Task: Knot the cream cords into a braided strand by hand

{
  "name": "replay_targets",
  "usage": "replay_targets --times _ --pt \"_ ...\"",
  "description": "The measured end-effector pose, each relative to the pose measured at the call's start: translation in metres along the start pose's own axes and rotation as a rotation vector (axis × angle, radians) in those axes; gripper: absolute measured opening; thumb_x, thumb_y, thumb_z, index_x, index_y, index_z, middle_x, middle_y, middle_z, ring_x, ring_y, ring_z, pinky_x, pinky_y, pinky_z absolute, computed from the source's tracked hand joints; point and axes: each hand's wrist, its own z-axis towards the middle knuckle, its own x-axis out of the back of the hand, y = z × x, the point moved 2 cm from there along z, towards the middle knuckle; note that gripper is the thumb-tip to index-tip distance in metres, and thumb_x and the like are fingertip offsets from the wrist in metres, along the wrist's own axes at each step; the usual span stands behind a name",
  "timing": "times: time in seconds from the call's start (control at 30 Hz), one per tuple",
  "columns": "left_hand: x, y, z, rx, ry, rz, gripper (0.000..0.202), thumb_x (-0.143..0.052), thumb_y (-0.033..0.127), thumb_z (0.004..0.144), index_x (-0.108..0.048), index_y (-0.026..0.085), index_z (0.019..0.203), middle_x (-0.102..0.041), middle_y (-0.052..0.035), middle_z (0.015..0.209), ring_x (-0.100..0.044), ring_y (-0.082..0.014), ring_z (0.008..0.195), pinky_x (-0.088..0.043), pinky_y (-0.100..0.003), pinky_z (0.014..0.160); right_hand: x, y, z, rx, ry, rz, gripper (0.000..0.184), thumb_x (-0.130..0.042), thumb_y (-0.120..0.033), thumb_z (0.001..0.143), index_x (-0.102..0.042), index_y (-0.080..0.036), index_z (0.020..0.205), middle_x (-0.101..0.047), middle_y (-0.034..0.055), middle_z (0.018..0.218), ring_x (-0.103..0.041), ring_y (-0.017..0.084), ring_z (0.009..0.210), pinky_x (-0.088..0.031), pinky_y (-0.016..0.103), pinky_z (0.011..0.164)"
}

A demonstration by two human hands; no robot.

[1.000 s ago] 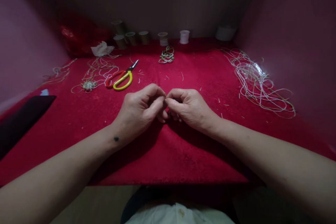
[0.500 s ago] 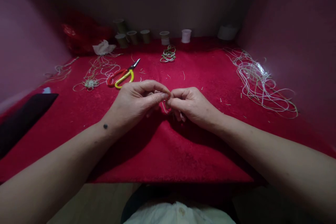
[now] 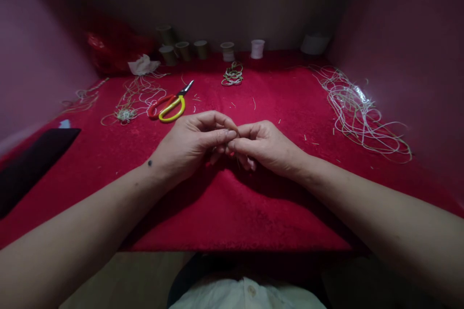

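Observation:
My left hand (image 3: 194, 145) and my right hand (image 3: 270, 149) meet over the middle of the red-covered table, fingertips touching. Each is closed in a pinch on a thin cord, mostly hidden by the fingers; only a faint bit of it shows under the right fingers. Just beyond my left hand lie scissors (image 3: 173, 107) with one red and one yellow handle, blades pointing away to the right. Farther back, a small bundle of knotted green and white cord (image 3: 232, 75) rests on the cloth.
Tangled pale cords (image 3: 357, 111) spread at the right, with another tangle (image 3: 126, 115) at the left. Several thread spools (image 3: 183, 51) and a white spool (image 3: 257, 49) stand along the back. A red plastic bag (image 3: 112, 50) sits back left; a dark object (image 3: 39, 164) lies front left. Short cord snippets dot the cloth.
My left hand has shifted slightly right, its thumb now closer over the right fingertips. The pale cord ends seen hanging between the hands are now mostly hidden.

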Motion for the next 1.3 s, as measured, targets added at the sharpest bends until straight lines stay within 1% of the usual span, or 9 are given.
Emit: replay_targets --times 0.13,0.27,0.4,0.5,0.73,0.83,0.97,1.17,1.3 --pt "0.000 -0.005 0.003 0.061 0.001 -0.180 0.009 -0.073 0.013 0.069 -0.066 0.014 0.074 -0.057 0.0029 0.054 -0.051 -0.0058 0.042 -0.040 -0.015 0.038 -0.001 -0.002 -0.001 -0.006 0.010 -0.004 0.018 -0.050 -0.018 0.081 -0.060 -0.012 0.068 -0.052 -0.0048 0.043 -0.043 0.005 0.035 -0.034 0.016 0.037" --pt "-0.001 -0.007 0.004 0.125 -0.019 -0.307 0.010 -0.073 0.011 0.069 -0.065 0.014 0.074 -0.057 0.0032 0.053 -0.050 -0.0050 0.042 -0.039 -0.013 0.037 -0.001 -0.001 -0.001 -0.010 0.015 0.015 0.020 -0.051 -0.020 0.082 -0.059 -0.012 0.065 -0.052 -0.0041 0.043 -0.044 0.005 0.035 -0.034 0.016 0.037" --pt "-0.002 -0.007 0.004 0.187 -0.029 -0.348 0.006 -0.069 0.009 0.071 -0.065 0.013 0.072 -0.055 0.0031 0.048 -0.046 -0.0047 0.037 -0.036 -0.013 0.034 -0.002 0.000 0.000 -0.011 0.016 0.039 0.017 -0.050 -0.016 0.081 -0.061 -0.011 0.068 -0.052 -0.0044 0.043 -0.045 0.006 0.036 -0.035 0.017 0.038" --pt "-0.001 -0.008 0.004 0.203 -0.033 -0.363 0.006 -0.068 0.008 0.071 -0.065 0.012 0.071 -0.052 0.0034 0.047 -0.043 -0.0042 0.036 -0.036 -0.014 0.034 -0.001 0.000 0.000 -0.014 0.013 0.040 0.017 -0.049 -0.015 0.081 -0.062 -0.011 0.071 -0.052 -0.0044 0.044 -0.045 0.006 0.037 -0.035 0.018 0.038" --pt "-0.001 -0.009 0.006 0.208 -0.045 -0.411 0.008 -0.067 0.007 0.071 -0.064 0.014 0.074 -0.053 0.0031 0.052 -0.045 -0.0047 0.039 -0.035 -0.013 0.034 -0.002 -0.001 0.000 0.031 0.004 0.078 0.016 -0.048 -0.015 0.080 -0.062 -0.013 0.073 -0.050 -0.0057 0.043 -0.044 0.006 0.037 -0.037 0.017 0.039" --pt "-0.003 -0.007 0.006 0.203 -0.039 -0.413 0.012 -0.069 0.006 0.069 -0.063 0.014 0.075 -0.056 0.0032 0.055 -0.048 -0.0051 0.040 -0.036 -0.013 0.034 -0.002 -0.001 0.000 0.035 0.015 0.073 0.016 -0.047 -0.014 0.079 -0.061 -0.013 0.071 -0.050 -0.0058 0.044 -0.044 0.006 0.037 -0.037 0.017 0.040" --pt "-0.002 -0.004 0.005 0.194 -0.048 -0.378 0.015 -0.072 0.009 0.068 -0.063 0.014 0.079 -0.057 0.0034 0.057 -0.049 -0.0043 0.040 -0.040 -0.014 0.036 -0.001 -0.002 -0.002 0.035 0.046 0.081 0.017 -0.048 -0.016 0.080 -0.058 -0.014 0.066 -0.051 -0.0052 0.045 -0.045 0.006 0.038 -0.037 0.017 0.039" --pt "0.007 0.001 0.004 0.202 -0.083 -0.262 0.016 -0.073 0.025 0.072 -0.062 0.014 0.073 -0.057 -0.0008 0.059 -0.051 -0.0081 0.043 -0.040 -0.016 0.032 0.000 -0.001 -0.002 0.045 0.075 0.160 0.016 -0.050 -0.021 0.083 -0.055 -0.016 0.069 -0.052 -0.0061 0.044 -0.045 0.006 0.035 -0.035 0.016 0.035" --pt "0.009 0.003 0.002 0.220 -0.093 -0.153 0.014 -0.073 0.022 0.071 -0.062 0.014 0.070 -0.055 0.0002 0.055 -0.052 -0.0082 0.042 -0.041 -0.016 0.033 0.000 0.000 -0.001 0.038 0.069 0.177 0.014 -0.050 -0.021 0.082 -0.055 -0.016 0.070 -0.052 -0.0062 0.044 -0.046 0.007 0.035 -0.036 0.016 0.035"
